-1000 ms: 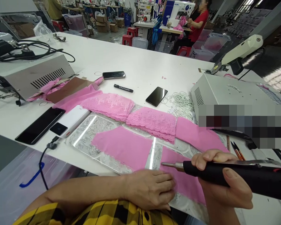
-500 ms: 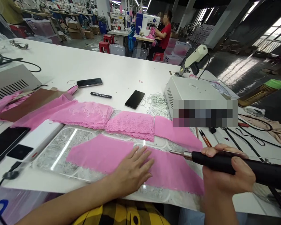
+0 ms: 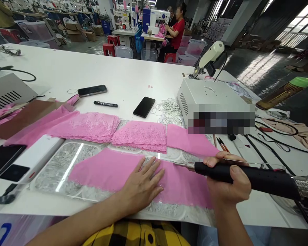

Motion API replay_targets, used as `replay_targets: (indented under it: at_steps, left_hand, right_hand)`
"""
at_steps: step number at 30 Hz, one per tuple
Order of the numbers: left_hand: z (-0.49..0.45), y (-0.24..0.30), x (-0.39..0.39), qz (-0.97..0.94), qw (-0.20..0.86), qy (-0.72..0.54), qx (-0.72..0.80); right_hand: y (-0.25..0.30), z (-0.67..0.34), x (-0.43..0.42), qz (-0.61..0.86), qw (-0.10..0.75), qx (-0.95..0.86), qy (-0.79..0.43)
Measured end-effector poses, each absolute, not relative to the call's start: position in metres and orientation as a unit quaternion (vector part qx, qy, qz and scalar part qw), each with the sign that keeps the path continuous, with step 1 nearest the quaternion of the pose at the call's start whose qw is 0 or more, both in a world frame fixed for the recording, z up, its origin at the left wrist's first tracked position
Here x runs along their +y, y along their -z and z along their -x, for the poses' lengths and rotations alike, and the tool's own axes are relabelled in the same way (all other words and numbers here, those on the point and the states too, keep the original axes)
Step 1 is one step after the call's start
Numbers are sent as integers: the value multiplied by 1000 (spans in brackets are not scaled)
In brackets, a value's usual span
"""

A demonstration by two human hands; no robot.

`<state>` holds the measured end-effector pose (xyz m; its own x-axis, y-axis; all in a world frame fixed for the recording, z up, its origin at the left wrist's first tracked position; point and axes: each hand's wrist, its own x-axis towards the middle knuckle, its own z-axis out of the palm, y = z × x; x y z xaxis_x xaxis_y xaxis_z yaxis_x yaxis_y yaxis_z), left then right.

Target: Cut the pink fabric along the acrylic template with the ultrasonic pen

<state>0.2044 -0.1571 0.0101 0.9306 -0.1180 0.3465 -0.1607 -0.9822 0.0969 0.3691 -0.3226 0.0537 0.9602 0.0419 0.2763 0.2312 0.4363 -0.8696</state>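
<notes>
The person's left hand [image 3: 141,184] lies open and flat, fingers spread, on a pink cloth [image 3: 102,169]. The cloth is spread out on a clear plate [image 3: 56,167] at the near edge of the white counter [image 3: 130,75]. The right hand [image 3: 228,186] is closed tight around a black tool [image 3: 261,177]. Its thin metal tip [image 3: 181,165] points left, just over the cloth and close to the left fingers. The cloth looks thin, soft and very light, so it would likely slide or bunch up if pulled. A flat palm near the tip should hold it best. The tool looks stiff and heavier. Its black handle is the safe place to hold, as the tip may be hot.
</notes>
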Motion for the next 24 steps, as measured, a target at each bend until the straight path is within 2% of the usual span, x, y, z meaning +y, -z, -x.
replay_targets:
  at_steps: [11,18,24]
  left_hand:
    - [-205,-10,-155,-979,62,-177,-75]
    - [-205,-9,-155,-981,65,-170,-73]
    - [-205,-9,-155,-979,59,-182,-74]
  right_hand:
    - [-58,-372,-322,522,840,-133,59]
    - [-60,-388,-348,526,834,-78,144]
    - [-55,-384,-349,530,836,-69,125]
